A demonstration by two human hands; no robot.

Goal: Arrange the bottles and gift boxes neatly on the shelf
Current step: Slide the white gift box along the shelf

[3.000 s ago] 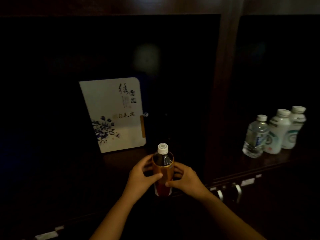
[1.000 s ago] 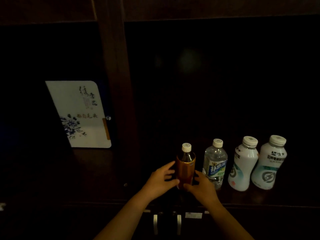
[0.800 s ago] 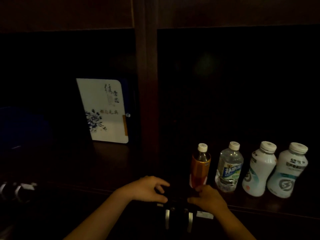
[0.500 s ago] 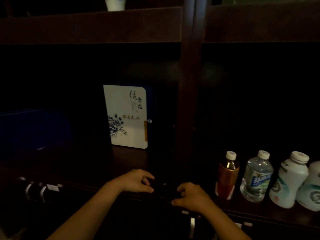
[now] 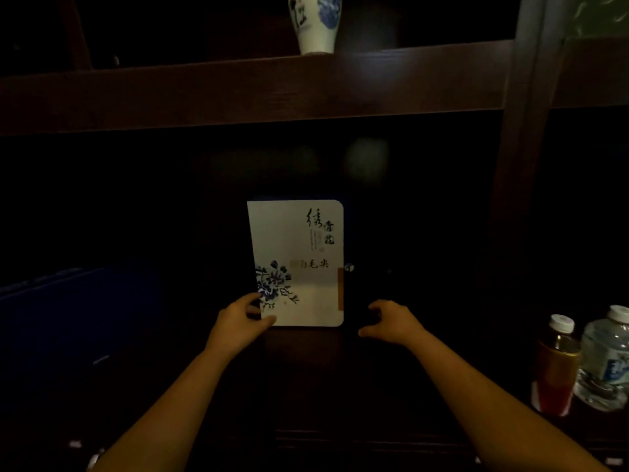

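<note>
A white gift box (image 5: 299,253) with blue flowers and black calligraphy stands upright on the dark wooden shelf (image 5: 306,376), in the middle of the left bay. My left hand (image 5: 238,321) holds its lower left corner, thumb on the front face. My right hand (image 5: 391,321) hovers with curled, spread fingers just right of the box's lower right edge; contact with its dark side cannot be told. An amber tea bottle (image 5: 554,366) and a clear water bottle (image 5: 606,362) stand upright at the far right.
A wooden upright post (image 5: 517,165) separates the two bays. The upper shelf board (image 5: 238,93) carries a blue-and-white vase (image 5: 315,23). A dark blue box (image 5: 68,301) lies in shadow at the left. The scene is very dim.
Both hands let go of the tea bottle, left standing beside the water bottle, and moved left to the gift box. My left hand took hold of its lower left corner.
</note>
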